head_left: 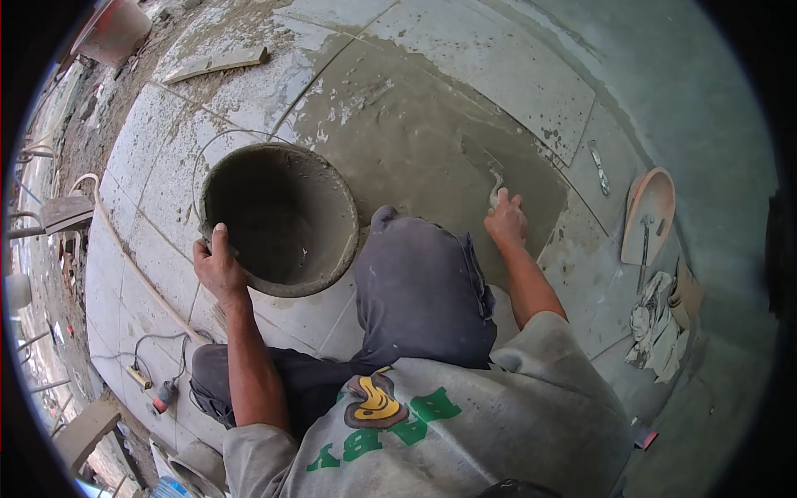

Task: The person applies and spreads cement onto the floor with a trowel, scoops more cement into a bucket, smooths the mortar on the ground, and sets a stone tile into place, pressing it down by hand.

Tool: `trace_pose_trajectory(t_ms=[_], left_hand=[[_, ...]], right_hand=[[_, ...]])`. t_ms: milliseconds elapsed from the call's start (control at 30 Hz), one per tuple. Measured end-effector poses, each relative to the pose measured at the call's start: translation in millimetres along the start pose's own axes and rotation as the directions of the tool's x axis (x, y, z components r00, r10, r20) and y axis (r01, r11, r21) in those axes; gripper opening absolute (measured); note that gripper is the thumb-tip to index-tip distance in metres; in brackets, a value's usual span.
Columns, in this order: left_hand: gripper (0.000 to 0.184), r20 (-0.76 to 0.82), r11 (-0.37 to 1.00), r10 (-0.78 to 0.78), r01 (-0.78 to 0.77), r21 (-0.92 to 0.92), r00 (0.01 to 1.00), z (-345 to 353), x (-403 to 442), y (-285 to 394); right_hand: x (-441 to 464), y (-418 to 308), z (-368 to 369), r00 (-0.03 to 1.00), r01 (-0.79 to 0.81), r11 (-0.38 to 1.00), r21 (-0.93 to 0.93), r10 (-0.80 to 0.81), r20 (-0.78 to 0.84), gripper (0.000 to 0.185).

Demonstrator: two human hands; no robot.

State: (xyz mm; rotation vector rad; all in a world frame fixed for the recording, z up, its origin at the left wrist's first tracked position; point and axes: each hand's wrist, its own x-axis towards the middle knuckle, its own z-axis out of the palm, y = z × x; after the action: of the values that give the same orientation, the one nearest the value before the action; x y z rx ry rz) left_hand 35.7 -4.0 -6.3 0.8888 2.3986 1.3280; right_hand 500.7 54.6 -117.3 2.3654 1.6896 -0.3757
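My left hand (220, 267) grips the near-left rim of a dark round bucket (330, 207), thumb over the edge. The bucket tilts toward me, and grey residue coats its inside; its thin wire handle arcs over the far side. In my right hand (506, 222) is the handle of a trowel (496, 177). Its blade lies on a wet grey layer of mortar (398, 124), which is spread over the tiled floor ahead of me. The blade is hard to tell apart from the mortar.
Pale floor tiles (145, 149) surround the mortar. A wooden strip (217, 64) lies at the upper left. Left of me are a hose (124, 253) and an angle grinder (165, 397) with its cord. A float-like oval scoop (656, 199) and a crumpled cloth (652, 319) rest by the right wall.
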Motion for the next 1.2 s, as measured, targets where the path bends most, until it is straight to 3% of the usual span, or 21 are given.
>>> trace_pose_trajectory(t_ms=[333, 433, 500, 567, 667, 700, 767, 800, 833, 867, 967, 1100, 1200], left_hand=[[0.047, 0.035, 1.000, 0.004, -0.003, -0.008, 0.999, 4, 9, 0], [0.047, 0.032, 1.000, 0.011, -0.010, -0.007, 0.999, 3, 6, 3], [0.047, 0.037, 1.000, -0.013, 0.014, -0.022, 0.999, 6, 5, 5], [0.046, 0.051, 0.999, -0.026, 0.027, -0.030, 0.998, 5, 5, 6], [0.043, 0.022, 0.999, -0.004, 0.003, 0.052, 1.000, 0, 9, -4], [0.042, 0.022, 0.999, -0.040, 0.040, 0.018, 0.999, -1, 8, -4], [0.040, 0.014, 0.997, -0.072, 0.072, 0.002, 0.997, -7, 14, -11], [0.038, 0.053, 0.990, -0.108, 0.112, -0.091, 0.993, -10, 17, -17], [0.037, 0.088, 0.970, -0.136, 0.150, -0.192, 0.987, -11, 23, -22], [0.037, 0.069, 0.970, -0.151, 0.162, -0.182, 0.986, -16, 26, -31], [0.035, 0.085, 0.950, -0.186, 0.201, -0.238, 0.979, -26, 35, -54], [0.035, 0.096, 0.942, -0.180, 0.200, -0.270, 0.979, -24, 30, -47], [0.034, 0.116, 0.950, -0.153, 0.178, -0.258, 0.982, -21, 37, -40]], right_hand=[[-13, 43, 8, 0.994, -0.092, 0.995, -0.033, 0.094, 0.051, 0.044], [-17, 52, 8, 0.984, -0.088, 0.994, -0.069, 0.098, 0.147, 0.044], [-16, 51, 9, 0.994, -0.111, 0.994, -0.020, 0.111, 0.020, 0.045], [-14, 53, 8, 0.984, -0.102, 0.990, -0.099, 0.115, 0.136, 0.045], [-10, 59, 17, 0.996, -0.089, 0.996, -0.018, 0.089, 0.017, 0.043], [-10, 67, 29, 0.996, -0.082, 0.997, -0.016, 0.081, -0.044, 0.041], [-10, 72, 21, 0.990, -0.071, 0.997, -0.039, 0.075, 0.117, 0.039], [-16, 72, 23, 0.990, -0.049, 0.998, -0.037, 0.053, 0.130, 0.039], [-16, 69, 22, 0.996, -0.083, 0.996, -0.043, 0.085, 0.029, 0.040], [-18, 69, 21, 0.991, -0.122, 0.991, -0.053, 0.118, -0.064, 0.040], [-13, 76, 13, 0.988, -0.092, 0.991, -0.092, 0.102, 0.114, 0.041], [-17, 66, 2, 0.989, -0.128, 0.985, -0.117, 0.136, 0.063, 0.040], [-1, 59, -3, 0.995, -0.062, 0.988, -0.142, 0.073, 0.073, 0.041]])
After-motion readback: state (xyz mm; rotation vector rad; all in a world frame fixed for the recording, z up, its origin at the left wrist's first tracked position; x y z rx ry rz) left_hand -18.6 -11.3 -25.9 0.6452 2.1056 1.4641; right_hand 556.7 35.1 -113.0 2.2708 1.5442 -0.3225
